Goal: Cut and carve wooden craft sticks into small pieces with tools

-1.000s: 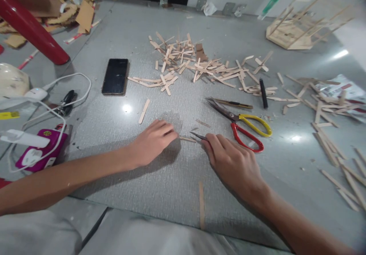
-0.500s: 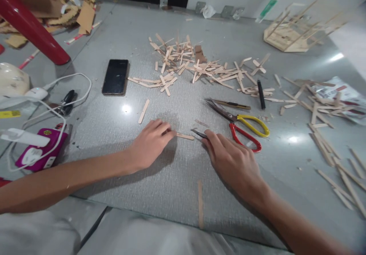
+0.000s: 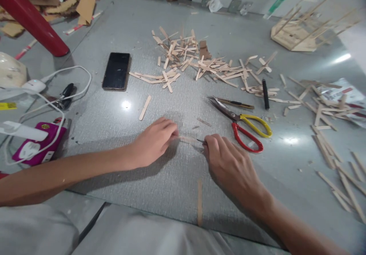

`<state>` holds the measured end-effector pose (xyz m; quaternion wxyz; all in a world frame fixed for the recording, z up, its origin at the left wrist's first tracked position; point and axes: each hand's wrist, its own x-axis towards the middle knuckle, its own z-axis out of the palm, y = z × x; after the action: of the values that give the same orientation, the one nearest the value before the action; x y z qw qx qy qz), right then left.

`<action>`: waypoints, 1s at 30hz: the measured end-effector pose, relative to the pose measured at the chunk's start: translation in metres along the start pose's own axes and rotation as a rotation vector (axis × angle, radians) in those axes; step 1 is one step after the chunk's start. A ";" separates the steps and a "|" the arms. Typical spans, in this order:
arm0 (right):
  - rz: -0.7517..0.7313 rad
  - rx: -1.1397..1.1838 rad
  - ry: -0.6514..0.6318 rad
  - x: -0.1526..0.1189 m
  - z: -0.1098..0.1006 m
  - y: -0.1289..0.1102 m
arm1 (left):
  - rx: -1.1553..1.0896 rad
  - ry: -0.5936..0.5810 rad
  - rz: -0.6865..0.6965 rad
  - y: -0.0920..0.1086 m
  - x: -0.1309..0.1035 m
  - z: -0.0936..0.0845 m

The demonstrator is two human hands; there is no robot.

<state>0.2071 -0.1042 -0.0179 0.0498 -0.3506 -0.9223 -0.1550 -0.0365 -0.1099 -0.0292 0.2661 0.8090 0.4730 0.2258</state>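
Observation:
Near the middle of the grey table point(image 3: 160, 194), my left hand point(image 3: 157, 140) pinches one end of a small wooden stick point(image 3: 187, 138), which is blurred. My right hand point(image 3: 228, 159) is closed on a thin dark blade point(image 3: 201, 141); its tip points at the stick's right end. The blade's handle is hidden in my fingers. Thin wood slivers point(image 3: 204, 122) lie just beyond the stick. Right of them are scissors point(image 3: 236, 118) with one yellow and one red handle. One stick point(image 3: 145, 108) lies beyond my left hand, another point(image 3: 199, 202) at the near edge.
Behind are a heap of wooden sticks point(image 3: 183, 53) and a black phone point(image 3: 116, 71). A purple power adapter point(image 3: 40, 144) with white cables is at left, beside a red leg point(image 3: 37, 22). More sticks point(image 3: 323, 114) and a wooden frame point(image 3: 297, 37) are at right.
The blade has moved slightly and shows less beyond my right fingers. A small sliver now lies beyond the stick. The whole view has shifted a little.

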 end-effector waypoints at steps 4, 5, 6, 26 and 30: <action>-0.022 -0.025 0.035 -0.002 -0.004 -0.011 | -0.288 -0.163 -0.199 0.006 0.003 -0.017; -0.044 -0.033 0.049 -0.003 -0.004 -0.014 | -0.294 -0.174 -0.199 0.007 0.004 -0.019; -0.067 -0.041 0.061 -0.003 -0.003 -0.016 | -0.281 -0.175 -0.192 0.006 0.006 -0.021; -0.117 -0.149 0.100 0.005 0.001 -0.027 | -0.192 -0.193 -0.179 0.002 0.010 -0.018; -0.104 -0.157 0.108 0.005 0.002 -0.028 | -0.209 -0.197 -0.189 0.003 0.010 -0.019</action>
<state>0.1848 -0.1202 -0.0257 0.0637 -0.2963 -0.9202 -0.2477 -0.0417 -0.0979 -0.0116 0.4139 0.7471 0.4924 0.1674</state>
